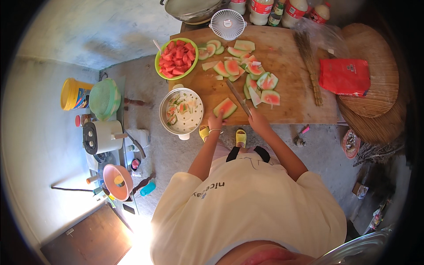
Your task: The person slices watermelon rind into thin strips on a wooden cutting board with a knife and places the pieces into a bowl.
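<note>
With its fingers on a piece of watermelon rind [226, 107], my left hand [216, 121] is at the near edge of the wooden board [285, 112]. A knife [238, 97] is gripped in my right hand [258, 122], its blade pointing away from me and to the left, apart from that piece. Beyond it lie many watermelon rinds [232, 67], some with red flesh left on them. A white steamer pot [202, 114] at the left holds thin rind strips [182, 107]. Behind the pot, a green bowl [195, 63] is full of red watermelon chunks [178, 58].
A small white fan [228, 24], bottles [261, 11] and a metal pan [192, 10] stand at the back. On the right lie a straw whisk [309, 69], a red bag [344, 76] and round woven lids [384, 66]. A side table at left bears a pink basin [106, 182].
</note>
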Tool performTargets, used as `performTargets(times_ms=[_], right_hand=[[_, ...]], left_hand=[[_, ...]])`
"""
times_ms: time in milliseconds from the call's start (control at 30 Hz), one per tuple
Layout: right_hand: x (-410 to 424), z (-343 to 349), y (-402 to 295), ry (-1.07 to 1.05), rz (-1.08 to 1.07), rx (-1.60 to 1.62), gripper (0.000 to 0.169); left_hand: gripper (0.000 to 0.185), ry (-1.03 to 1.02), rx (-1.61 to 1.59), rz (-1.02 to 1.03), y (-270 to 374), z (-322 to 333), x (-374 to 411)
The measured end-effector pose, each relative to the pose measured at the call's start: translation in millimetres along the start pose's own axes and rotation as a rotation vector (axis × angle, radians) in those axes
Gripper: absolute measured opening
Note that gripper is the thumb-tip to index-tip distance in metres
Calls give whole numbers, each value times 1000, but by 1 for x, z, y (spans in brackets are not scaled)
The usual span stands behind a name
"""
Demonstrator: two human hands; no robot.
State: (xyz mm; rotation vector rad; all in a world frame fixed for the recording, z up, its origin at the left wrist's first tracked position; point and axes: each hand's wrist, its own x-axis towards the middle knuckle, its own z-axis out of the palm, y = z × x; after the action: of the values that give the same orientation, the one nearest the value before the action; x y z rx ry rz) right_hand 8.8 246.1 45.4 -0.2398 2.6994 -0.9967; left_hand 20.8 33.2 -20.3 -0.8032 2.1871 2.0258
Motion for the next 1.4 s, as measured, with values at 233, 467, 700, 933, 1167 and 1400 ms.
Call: performTargets(times_ms=[233,467,700,933,1167,1400], right_hand=[[-16,-9,-15,-170,-31,-156,21],[-3,1,-16,-225,19,-141,20],[19,21,-3,-96,-36,3,19],[15,-4,-20,-128,-120,-44,22],[14,12,-40,-208,-24,-285,15],[30,28,-23,-70,-72,-117,18]], left_hand=[[43,6,88,-96,16,1,-6],[43,-3,7,-30,9,1,-5],[40,11,24,25,15,2,-10],[39,4,67,-19,12,-1,-6],[39,32,85,49,11,0,-9],[39,41,48,67,23,2,-16]])
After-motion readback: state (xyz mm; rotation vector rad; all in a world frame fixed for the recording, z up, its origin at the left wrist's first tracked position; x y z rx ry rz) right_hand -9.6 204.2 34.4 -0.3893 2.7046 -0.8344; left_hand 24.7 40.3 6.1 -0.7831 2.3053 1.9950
